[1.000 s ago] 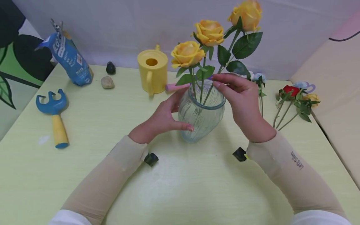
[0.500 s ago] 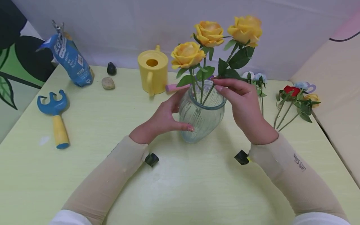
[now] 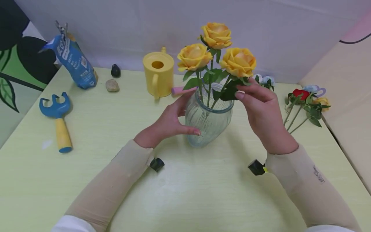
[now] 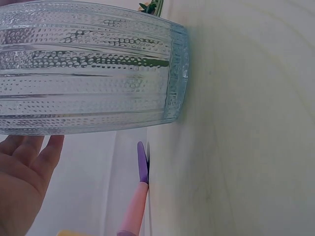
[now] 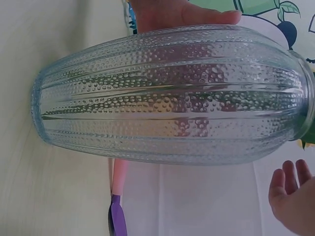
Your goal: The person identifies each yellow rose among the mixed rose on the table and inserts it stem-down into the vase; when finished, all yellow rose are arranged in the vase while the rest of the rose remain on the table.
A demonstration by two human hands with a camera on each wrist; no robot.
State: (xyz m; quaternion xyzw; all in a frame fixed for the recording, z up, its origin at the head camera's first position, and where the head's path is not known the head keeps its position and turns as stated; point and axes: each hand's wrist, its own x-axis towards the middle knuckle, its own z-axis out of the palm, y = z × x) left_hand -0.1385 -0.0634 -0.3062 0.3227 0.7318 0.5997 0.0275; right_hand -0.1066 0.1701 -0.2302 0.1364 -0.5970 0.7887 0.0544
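Observation:
A clear ribbed glass vase (image 3: 207, 127) leans at the table's centre, its base toward the front. My left hand (image 3: 165, 122) grips its left side, thumb in front and the other fingers partly hidden behind. Three yellow roses stand in it, stems inside the mouth. My right hand (image 3: 262, 112) is right of the rim. Its thumb and index finger pinch a dark leaf (image 3: 230, 91) below the right-hand yellow rose (image 3: 239, 62). In the right wrist view, the other fingertips of the right hand (image 5: 295, 204) hang loosely curled, apart from the glass.
A yellow watering can (image 3: 157, 74) and a pink-handled tool with a purple end (image 4: 137, 206) are behind the vase. More flowers (image 3: 305, 100) lie at the right. A blue hand rake (image 3: 58, 119), two stones (image 3: 112, 85) and a clipped blue bag (image 3: 73, 61) are on the left.
The right-hand yellow rose has sunk lower into the vase and tilted toward me. My right hand has shifted right, from its stem to a leaf. The left hand has stayed on the vase.

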